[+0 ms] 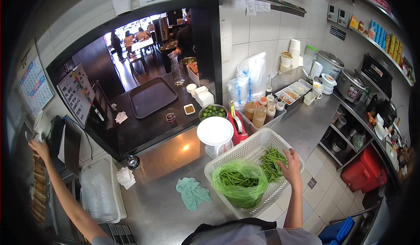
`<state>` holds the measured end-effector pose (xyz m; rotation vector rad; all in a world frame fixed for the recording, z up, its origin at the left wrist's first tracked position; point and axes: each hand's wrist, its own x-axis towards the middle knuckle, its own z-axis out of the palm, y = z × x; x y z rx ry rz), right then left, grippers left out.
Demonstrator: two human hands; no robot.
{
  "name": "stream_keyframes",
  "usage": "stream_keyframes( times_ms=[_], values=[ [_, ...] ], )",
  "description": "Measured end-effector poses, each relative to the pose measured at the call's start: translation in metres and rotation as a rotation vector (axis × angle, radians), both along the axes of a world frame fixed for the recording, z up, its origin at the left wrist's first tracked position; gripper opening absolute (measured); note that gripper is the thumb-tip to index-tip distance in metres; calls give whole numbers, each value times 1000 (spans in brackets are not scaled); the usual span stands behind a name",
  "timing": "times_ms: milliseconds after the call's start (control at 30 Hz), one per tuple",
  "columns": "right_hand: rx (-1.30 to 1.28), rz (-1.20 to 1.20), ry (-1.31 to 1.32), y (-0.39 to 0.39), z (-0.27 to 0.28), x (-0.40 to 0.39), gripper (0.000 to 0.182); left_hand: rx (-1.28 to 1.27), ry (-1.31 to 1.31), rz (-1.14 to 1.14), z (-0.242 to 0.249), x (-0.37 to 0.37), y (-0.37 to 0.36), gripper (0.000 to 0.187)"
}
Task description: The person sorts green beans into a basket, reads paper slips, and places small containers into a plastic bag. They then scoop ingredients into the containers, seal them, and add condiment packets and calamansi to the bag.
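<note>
My left hand (40, 149) is stretched out to the far left, its fingers bent at a small white thing below a white roll-like object (42, 123); I cannot tell what the fingers hold. Over the right rim of a white perforated plastic basket (214, 181) is my right hand (291, 167), fingers apart and holding nothing. Loose green beans (272, 162) lie in the basket just left of that hand. Beside them, a green plastic bag (240, 197), open at the top, is filled with more green beans. A scale with a round white top (215, 131) stands behind the basket.
A teal cloth (192, 193) lies on the steel counter (162, 214). Left of it is a bin of clear plastic containers (98, 190). Sauce bottles (259, 116) and a bowl of green citrus (213, 112) stand behind. A dark tray (153, 97) rests on the pass-through ledge; a person stands beyond.
</note>
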<state>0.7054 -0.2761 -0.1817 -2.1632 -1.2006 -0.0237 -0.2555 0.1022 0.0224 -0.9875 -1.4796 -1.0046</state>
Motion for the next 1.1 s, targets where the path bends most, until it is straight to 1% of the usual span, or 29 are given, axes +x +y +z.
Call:
stream_keyframes(
  times_ms=[67,100,167,267,367,433,500,533,567,600,667,700,733,767,800,833,900,967,1033,1067,1100],
  values=[
    [-5,5,7,-2,0,0,52,66,-64,62,5,25,-8,65],
    [-5,8,4,-2,0,0,52,98,-96,81,7,36,-11,65],
    [-2,14,-2,-2,0,0,52,151,-130,61,10,53,-22,66],
    [23,16,-106,-2,3,-1,51,230,-191,-17,18,72,-35,66],
    [22,-6,-140,-2,10,-5,48,349,-279,-208,28,106,-56,67],
    [100,17,-110,0,18,-12,45,455,-397,-437,35,144,-76,67],
    [210,73,-99,8,32,-27,42,520,-559,-747,38,209,-101,68],
    [278,115,-106,14,41,-39,40,491,-636,-885,35,255,-116,68],
    [343,166,-112,19,51,-54,38,329,-729,-970,25,313,-136,67],
    [415,249,-97,23,61,-75,35,113,-585,-897,4,365,-154,64],
    [477,540,-38,30,74,-116,38,-228,-223,-765,-38,469,-192,58],
    [466,706,-52,33,81,-138,43,-266,-453,-1283,-69,516,-199,58],
    [456,865,-71,36,86,-157,49,-415,-586,-1575,-95,550,-218,65],
    [373,882,-145,39,87,-171,53,-567,-797,-1848,-121,584,-235,72],
    [293,890,-225,39,86,-181,58,-718,-1036,-2020,-148,618,-253,81],
    [216,890,-307,38,85,-185,62,-832,-808,-1871,-151,636,-266,83],
    [139,860,-312,35,64,-180,66,-860,-1599,-2210,-183,664,-289,83],
    [94,841,-275,26,48,-173,68,-775,-2030,-2225,-164,669,-314,80],
    [72,835,-183,14,37,-169,68,-851,-2072,-2332,-180,669,-322,77],
    [66,775,-122,9,37,-174,66,-908,-2097,-2377,-184,669,-323,75],
    [81,795,-123,9,30,-170,64,-936,-2148,-2366,-182,669,-322,72]
  ],
)
